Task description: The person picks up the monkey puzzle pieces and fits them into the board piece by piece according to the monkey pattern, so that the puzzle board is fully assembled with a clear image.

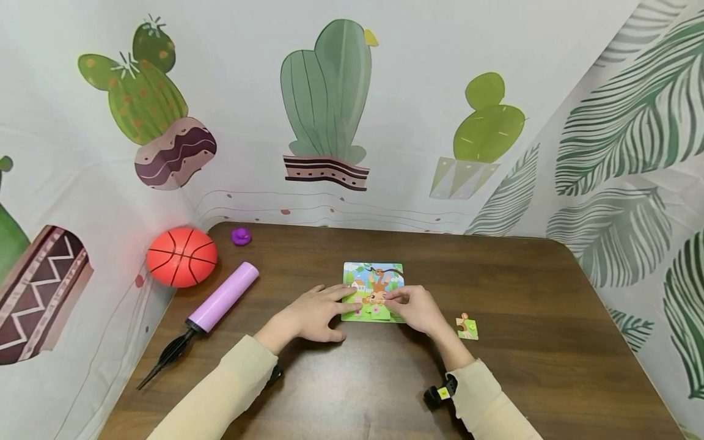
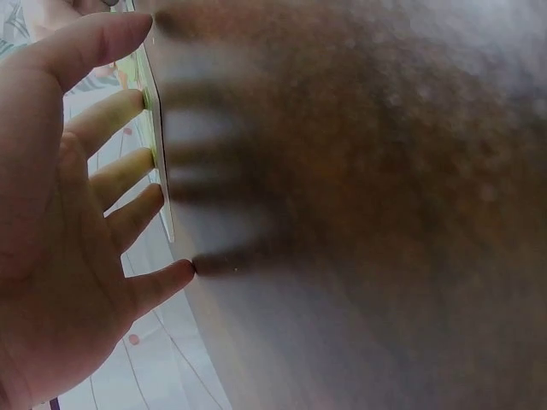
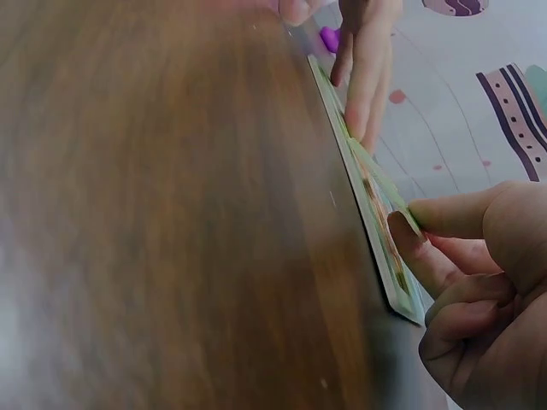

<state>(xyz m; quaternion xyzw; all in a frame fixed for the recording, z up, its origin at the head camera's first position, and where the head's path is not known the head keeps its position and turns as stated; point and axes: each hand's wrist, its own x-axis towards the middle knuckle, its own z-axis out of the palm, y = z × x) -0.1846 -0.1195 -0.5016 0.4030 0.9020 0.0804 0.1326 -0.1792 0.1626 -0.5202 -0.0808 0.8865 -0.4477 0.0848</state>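
A small picture puzzle (image 1: 352, 269) with a monkey, a house and green grass lies flat on the table. My left hand (image 1: 312, 313) rests its spread, fairly straight fingers on the puzzle's left side, thumb on the wood. From the other side, my right hand (image 1: 419, 310) pinches a green puzzle piece (image 3: 383, 179) between thumb and index finger. In the right wrist view that piece is tilted, its near edge raised above the board and its far edge close to the left fingertips. Another loose puzzle piece (image 1: 467, 327) lies on the table, right of the right hand.
On the brown wooden table (image 1: 517, 281), an orange basketball (image 1: 181, 257) sits at the back left corner. A pink hand pump (image 1: 224, 297) with a black end lies in front of it. Behind the pump is a small purple toy (image 1: 241, 236). A cactus-print cloth (image 1: 407, 122) hangs behind.
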